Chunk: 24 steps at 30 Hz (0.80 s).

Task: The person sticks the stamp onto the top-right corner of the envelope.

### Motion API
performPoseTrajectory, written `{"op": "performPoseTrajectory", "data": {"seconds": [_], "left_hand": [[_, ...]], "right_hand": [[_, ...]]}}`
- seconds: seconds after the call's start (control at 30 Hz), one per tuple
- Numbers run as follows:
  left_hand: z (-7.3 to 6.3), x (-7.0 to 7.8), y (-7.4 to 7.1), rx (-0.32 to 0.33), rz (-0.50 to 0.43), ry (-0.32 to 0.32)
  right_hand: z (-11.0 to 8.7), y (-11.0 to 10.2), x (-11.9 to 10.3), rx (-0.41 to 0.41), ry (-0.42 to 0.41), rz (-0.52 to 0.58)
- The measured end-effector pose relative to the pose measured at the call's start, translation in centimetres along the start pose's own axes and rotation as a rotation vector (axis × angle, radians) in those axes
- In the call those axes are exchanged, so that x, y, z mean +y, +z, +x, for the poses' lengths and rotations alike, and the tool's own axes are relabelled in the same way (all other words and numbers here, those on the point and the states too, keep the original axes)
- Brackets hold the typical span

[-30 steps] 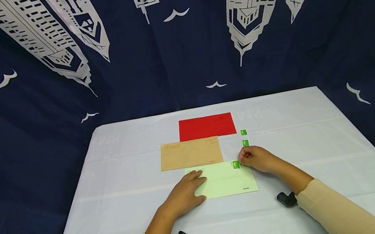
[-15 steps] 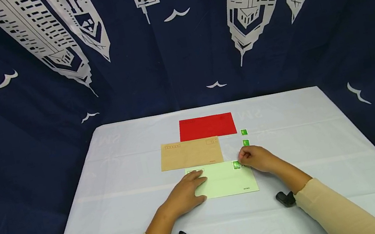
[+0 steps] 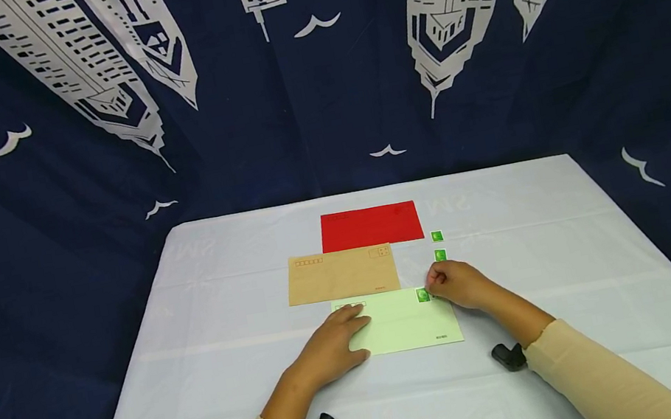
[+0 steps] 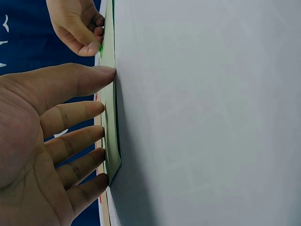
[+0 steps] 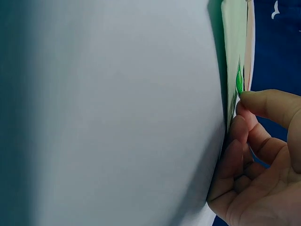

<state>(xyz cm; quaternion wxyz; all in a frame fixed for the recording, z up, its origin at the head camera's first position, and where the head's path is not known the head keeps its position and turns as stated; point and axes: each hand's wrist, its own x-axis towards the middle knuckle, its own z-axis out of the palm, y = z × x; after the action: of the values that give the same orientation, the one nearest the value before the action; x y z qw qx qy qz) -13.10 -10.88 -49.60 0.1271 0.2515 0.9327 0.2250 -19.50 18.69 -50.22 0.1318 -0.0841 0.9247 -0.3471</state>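
A pale green envelope (image 3: 403, 325) lies at the front of the group, its left part under my left hand (image 3: 335, 344). That hand rests on it with fingers spread; the left wrist view shows its fingertips (image 4: 98, 109) touching the paper. At the envelope's upper right corner, my right hand (image 3: 460, 285) pinches the edge of a small green stamp (image 3: 422, 295) between thumb and forefinger. The right wrist view shows the stamp (image 5: 239, 81) tilted up from the paper. Beyond the right hand, two more green stamps, one farther (image 3: 437, 236) and one nearer (image 3: 441, 255), lie on the table.
A brown envelope (image 3: 342, 274) lies just behind the green one, and a red envelope (image 3: 370, 227) behind that. All lie on a white-covered table (image 3: 221, 289). A dark blue curtain (image 3: 306, 117) with white building prints hangs past the far edge.
The right hand shifts very slightly left and its forearm moves a little inward, with the fingers still at the stamp. The left hand and the envelopes stay put.
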Motion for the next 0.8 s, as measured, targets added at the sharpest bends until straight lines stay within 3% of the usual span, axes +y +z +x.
{"op": "performPoseTrajectory", "data": {"seconds": [0.8], "left_hand": [[-0.10,-0.01,-0.07,0.000,-0.008,-0.003]], "right_hand": [[0.10,0.19,-0.29,0.006,0.001,-0.024]]}}
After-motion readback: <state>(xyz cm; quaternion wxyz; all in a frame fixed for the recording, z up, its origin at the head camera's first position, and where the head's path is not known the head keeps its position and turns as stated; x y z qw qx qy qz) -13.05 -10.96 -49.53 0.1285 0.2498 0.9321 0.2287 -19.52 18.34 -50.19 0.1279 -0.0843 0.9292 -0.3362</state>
